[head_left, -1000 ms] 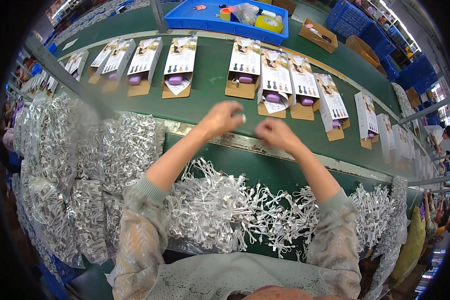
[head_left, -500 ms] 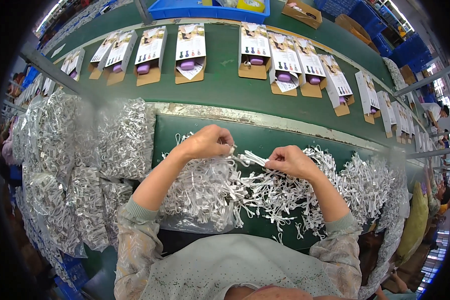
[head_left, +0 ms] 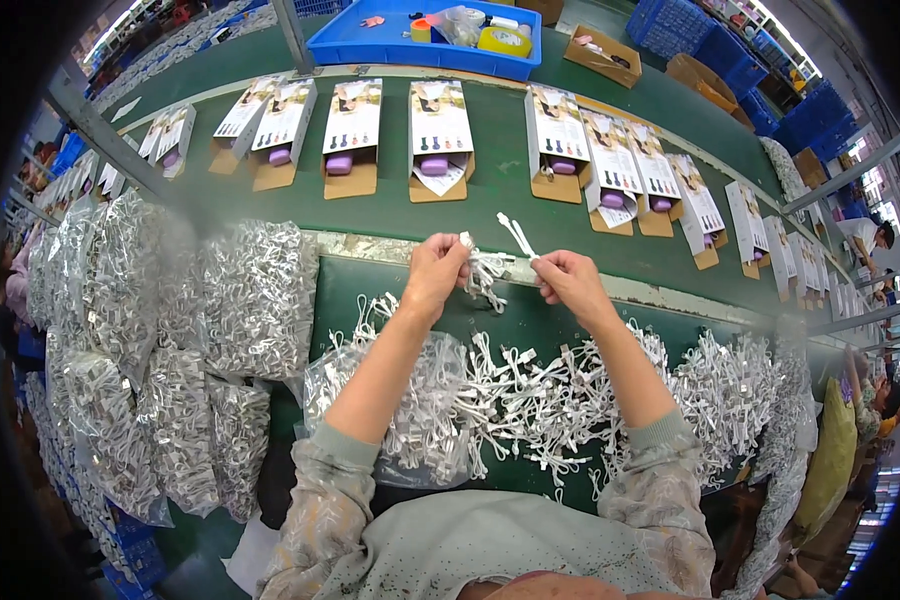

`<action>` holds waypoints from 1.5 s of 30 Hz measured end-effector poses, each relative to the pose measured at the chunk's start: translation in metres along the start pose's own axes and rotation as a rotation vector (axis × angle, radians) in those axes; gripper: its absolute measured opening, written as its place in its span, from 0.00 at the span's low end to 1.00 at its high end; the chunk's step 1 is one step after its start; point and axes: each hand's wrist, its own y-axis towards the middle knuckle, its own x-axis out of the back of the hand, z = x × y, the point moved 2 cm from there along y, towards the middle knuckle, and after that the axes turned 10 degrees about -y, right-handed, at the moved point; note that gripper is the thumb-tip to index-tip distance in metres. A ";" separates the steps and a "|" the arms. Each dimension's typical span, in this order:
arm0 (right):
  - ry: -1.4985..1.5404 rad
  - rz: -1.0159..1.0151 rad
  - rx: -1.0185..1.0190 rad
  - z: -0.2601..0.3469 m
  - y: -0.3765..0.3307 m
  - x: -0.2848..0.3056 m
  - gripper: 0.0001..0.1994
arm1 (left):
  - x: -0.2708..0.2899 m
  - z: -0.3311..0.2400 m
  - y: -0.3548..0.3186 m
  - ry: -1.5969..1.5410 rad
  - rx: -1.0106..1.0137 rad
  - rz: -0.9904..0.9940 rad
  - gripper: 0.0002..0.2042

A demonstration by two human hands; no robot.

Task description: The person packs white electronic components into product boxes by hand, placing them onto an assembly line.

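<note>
both hands, left hand (head_left: 435,272) and right hand (head_left: 568,278), pinch small white cables (head_left: 490,268) above the green table (head_left: 530,325), near its far edge.

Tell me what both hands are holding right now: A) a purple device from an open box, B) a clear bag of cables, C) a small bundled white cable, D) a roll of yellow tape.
C: the left hand and right hand hold a bundled white cable between them above the loose cable pile.
</note>
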 end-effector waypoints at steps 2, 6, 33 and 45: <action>0.088 -0.011 -0.045 -0.001 0.023 -0.016 0.11 | 0.015 0.022 -0.003 -0.006 0.014 -0.088 0.08; -0.042 -0.104 0.012 0.016 0.070 -0.034 0.12 | 0.039 0.038 -0.005 -0.116 0.100 -0.118 0.07; -0.883 -0.122 0.479 0.000 0.016 -0.015 0.07 | 0.043 0.016 -0.020 -0.404 0.058 -0.112 0.15; -0.912 -0.680 0.321 0.039 0.095 -0.037 0.09 | 0.042 0.013 -0.020 -0.433 0.054 -0.073 0.13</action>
